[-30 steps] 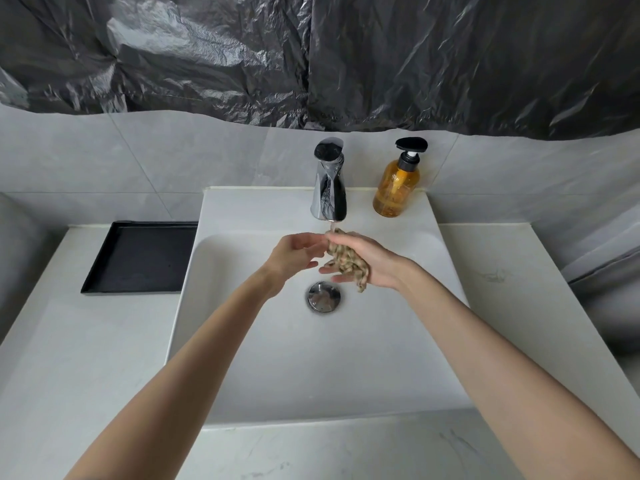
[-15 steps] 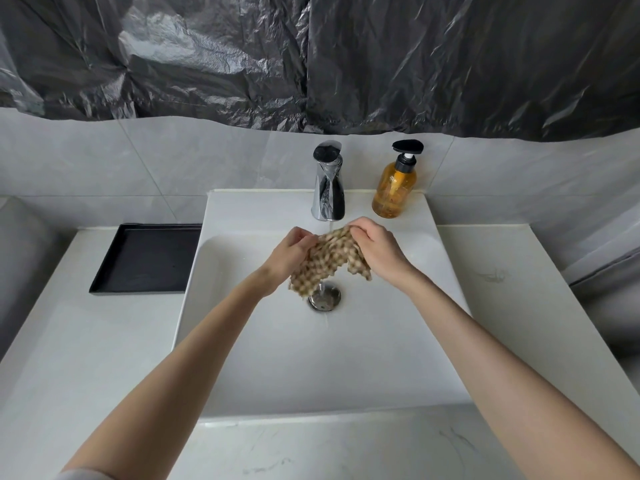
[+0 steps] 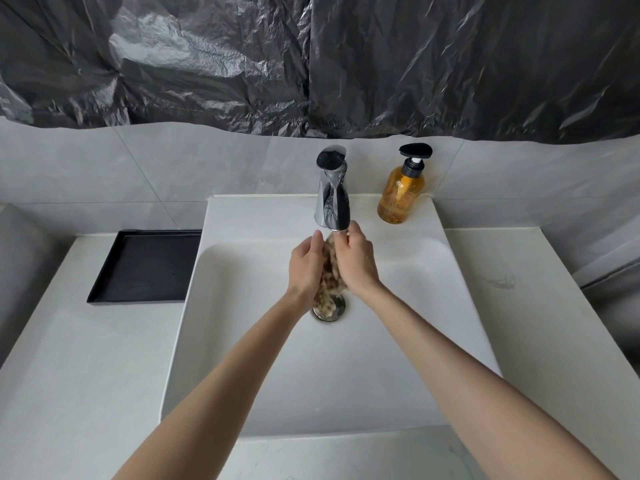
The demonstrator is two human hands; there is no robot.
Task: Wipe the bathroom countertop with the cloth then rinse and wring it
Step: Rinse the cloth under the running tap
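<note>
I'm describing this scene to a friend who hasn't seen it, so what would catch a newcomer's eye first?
First, the two hands meeting under the chrome faucet: the left hand and right hand press a bunched checked cloth between them, over the drain of the white sink. Next, the crumpled black plastic sheeting across the wall above. The amber soap bottle stands right of the faucet; a black tray sits left of the sink.
</note>
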